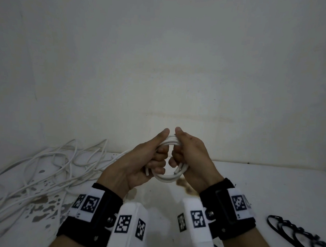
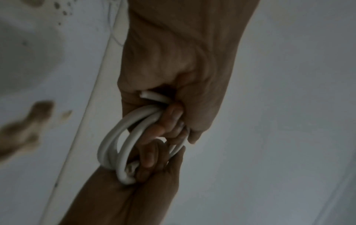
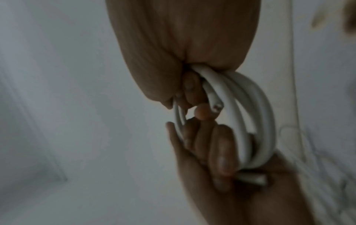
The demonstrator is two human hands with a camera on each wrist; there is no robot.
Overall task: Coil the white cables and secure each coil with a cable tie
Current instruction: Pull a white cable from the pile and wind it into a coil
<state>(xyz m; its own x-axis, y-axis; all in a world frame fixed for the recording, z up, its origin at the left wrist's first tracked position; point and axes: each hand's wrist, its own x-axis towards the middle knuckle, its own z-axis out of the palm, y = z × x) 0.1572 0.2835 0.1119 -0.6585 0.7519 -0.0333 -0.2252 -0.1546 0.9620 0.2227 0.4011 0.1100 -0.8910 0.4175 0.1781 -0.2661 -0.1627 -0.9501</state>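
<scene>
A small coil of white cable [image 1: 165, 177] is held up above the table between both hands. My left hand [image 1: 151, 156] grips its left side with fingers curled through the loop and thumb over the top. My right hand [image 1: 185, 154] grips the right side the same way. Both cut ends of the cable poke out near the bottom of the coil. The left wrist view shows the coil [image 2: 119, 143] wound in several turns between the two hands. In the right wrist view the coil [image 3: 248, 121] has one cut end showing by the fingers. No tie is on it.
A loose tangle of white cables [image 1: 44, 170] lies on the stained white table [image 1: 267, 185] at the left. Black cable ties [image 1: 293, 235] lie at the right near the table's front. A plain wall stands close behind.
</scene>
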